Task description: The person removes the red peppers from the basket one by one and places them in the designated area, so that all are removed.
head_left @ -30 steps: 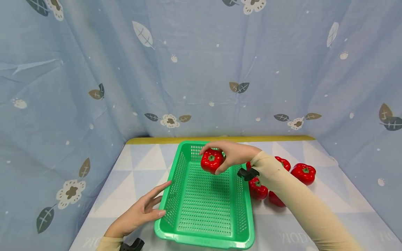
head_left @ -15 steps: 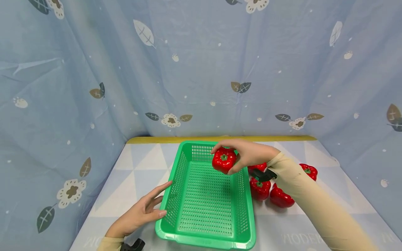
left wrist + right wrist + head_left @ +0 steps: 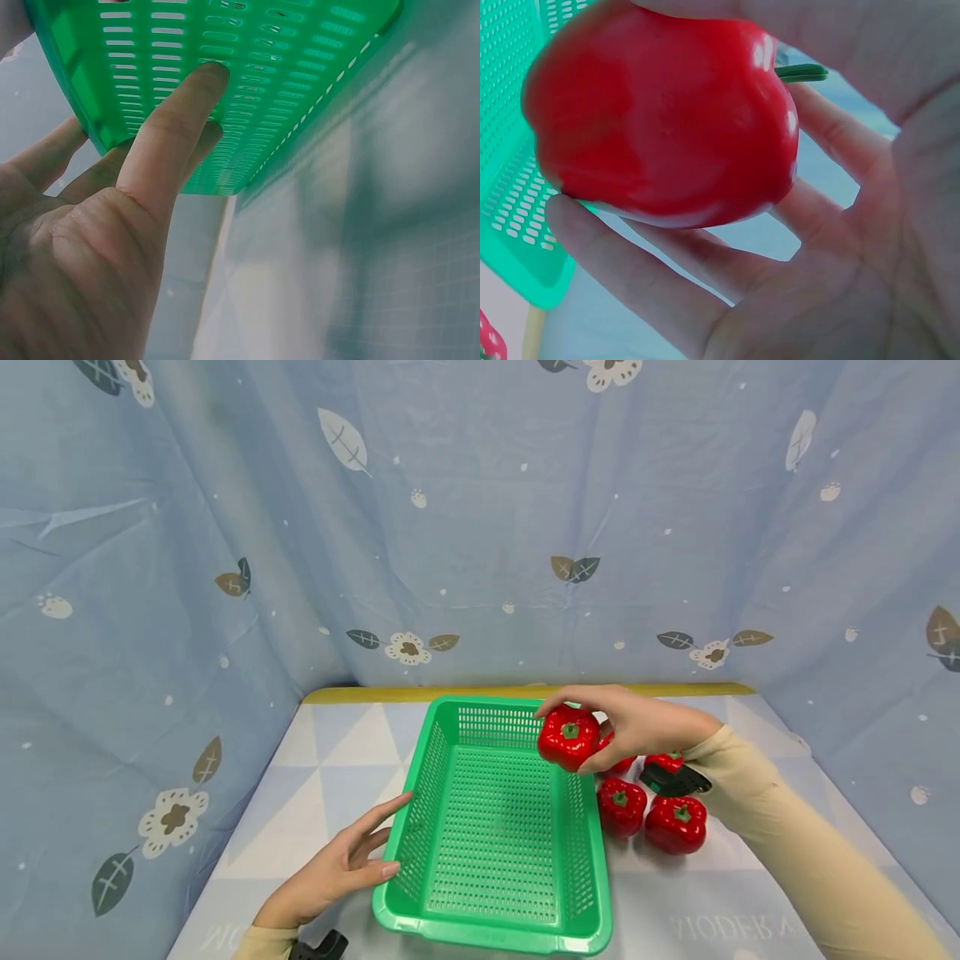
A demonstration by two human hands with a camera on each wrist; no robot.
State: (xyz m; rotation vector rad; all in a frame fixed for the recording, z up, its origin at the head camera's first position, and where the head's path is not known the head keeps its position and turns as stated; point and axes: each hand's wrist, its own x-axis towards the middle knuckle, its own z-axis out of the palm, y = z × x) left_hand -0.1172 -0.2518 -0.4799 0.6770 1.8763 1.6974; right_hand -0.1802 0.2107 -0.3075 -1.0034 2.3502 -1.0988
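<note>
My right hand [image 3: 637, 727] holds a glossy red bell pepper [image 3: 568, 739] between thumb and curled fingers, with its green stem showing. In the head view the pepper overlaps the back right rim of a green perforated plastic basket [image 3: 495, 935]. Close up in the right wrist view, the pepper [image 3: 667, 120] hides part of the basket wall behind it. At the basket's left side, my left hand [image 3: 330, 870] lies with fingers extended and spread against the wall. The left wrist view shows a straight digit touching the basket's slotted outer side [image 3: 277, 75].
Several other red peppers [image 3: 621, 807] lie on the table right of the basket, some partly hidden by the right hand and its wristband [image 3: 671, 779]. A pale patterned cloth [image 3: 330, 802] covers the table. Blue printed curtains [image 3: 465, 527] close off the back and sides.
My right hand has carried the pepper rightward, from over the inside of the basket to its right rim. The left hand and the basket have stayed in place.
</note>
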